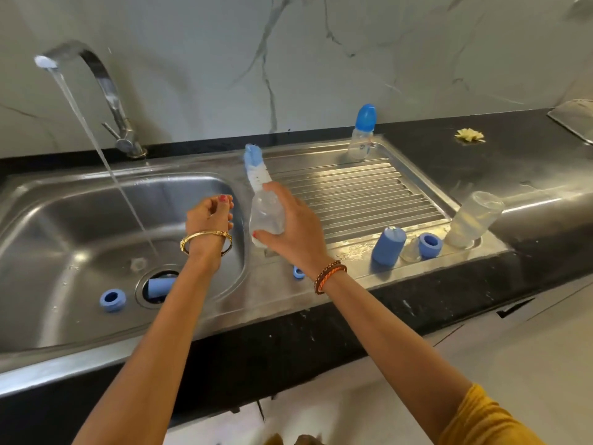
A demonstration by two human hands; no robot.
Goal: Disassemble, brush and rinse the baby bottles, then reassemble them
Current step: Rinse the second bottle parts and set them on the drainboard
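Bottle [267, 216] in right hand [296, 229], left hand [210, 216] empty.

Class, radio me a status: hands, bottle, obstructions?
Right hand grips open bottle. Left hand curled, empty. Brush behind bottle. Tap running; nothing blocking.

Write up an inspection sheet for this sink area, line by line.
Surface: steel sink with ribbed drainboard, set in a black counter; tap running.
Job's things: bottle in right hand; brush behind it; capped bottle upright at the back; upturned bottle leaning; cap, ring on drainboard; ring and blue part in basin.
Clutter: yellow scrap on counter.
Grippers: left hand curled, holding nothing; right hand grips bottle.
Cables: nothing seen.
Surroundings: marble wall.
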